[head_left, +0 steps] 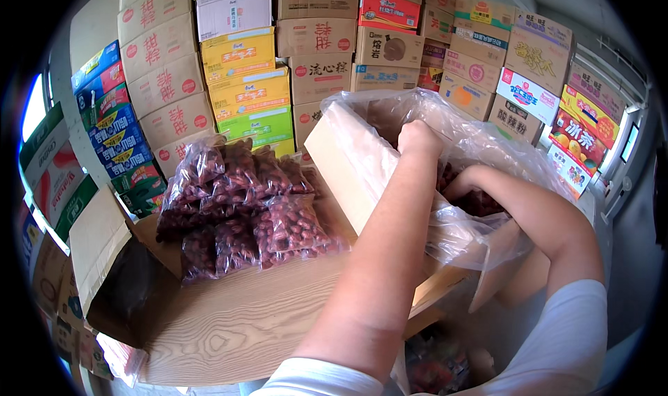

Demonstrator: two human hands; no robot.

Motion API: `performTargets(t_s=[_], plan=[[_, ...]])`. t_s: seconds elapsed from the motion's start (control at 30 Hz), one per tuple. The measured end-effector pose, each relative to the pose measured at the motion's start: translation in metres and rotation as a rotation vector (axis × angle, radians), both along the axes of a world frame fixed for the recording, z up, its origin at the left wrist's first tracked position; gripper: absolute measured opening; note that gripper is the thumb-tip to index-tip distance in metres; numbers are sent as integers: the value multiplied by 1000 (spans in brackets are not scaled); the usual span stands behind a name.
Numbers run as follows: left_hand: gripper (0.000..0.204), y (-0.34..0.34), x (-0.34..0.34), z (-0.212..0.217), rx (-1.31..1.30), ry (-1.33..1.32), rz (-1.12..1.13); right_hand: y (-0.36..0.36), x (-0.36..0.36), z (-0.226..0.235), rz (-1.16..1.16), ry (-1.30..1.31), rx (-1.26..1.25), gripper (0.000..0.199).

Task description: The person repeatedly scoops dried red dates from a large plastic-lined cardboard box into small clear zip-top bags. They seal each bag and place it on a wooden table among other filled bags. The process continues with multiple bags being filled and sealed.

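Note:
A tilted cardboard box with a clear plastic liner stands at the right of the table. Dark red dried dates, apparently jujubes, lie inside it. Over the box's opening, my left hand is closed; what its fingers hold is hidden behind the hand. My right hand reaches down into the box among the dates, its fingers out of sight. To the left of the box, several clear bags of the same dates are piled on the table.
An open, dark-lined carton sits at the table's left end. The wood-grain table has a curved near edge. Stacked cartons line the wall behind. Below the box, blurred items show at the lower right.

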State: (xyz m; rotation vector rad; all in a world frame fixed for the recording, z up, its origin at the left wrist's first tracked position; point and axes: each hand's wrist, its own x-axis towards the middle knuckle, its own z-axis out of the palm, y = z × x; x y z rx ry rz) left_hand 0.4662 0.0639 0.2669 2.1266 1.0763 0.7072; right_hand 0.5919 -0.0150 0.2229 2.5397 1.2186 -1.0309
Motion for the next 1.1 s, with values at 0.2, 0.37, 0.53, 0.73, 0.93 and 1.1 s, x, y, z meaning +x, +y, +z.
performTargets(t_s=[0.2, 0.37, 0.53, 0.73, 0.93, 1.1], plan=[[35, 1, 4, -1, 25, 3, 18, 7, 10, -7, -92, 53, -124, 50], [34, 9, 3, -5, 63, 16, 32, 10, -6, -5, -9, 141, -50, 68], [47, 4, 11, -2, 34, 61, 27, 16, 25, -27, 2, 158, -93, 65], [32, 7, 9, -5, 75, 57, 49, 12, -13, 1, 126, 211, -132, 50], [24, 8, 11, -7, 106, 46, 69, 0, -24, 3, 107, 313, 9, 52], [35, 5, 5, 3, 25, 160, -7, 2, -25, 11, 115, 373, -89, 40]])
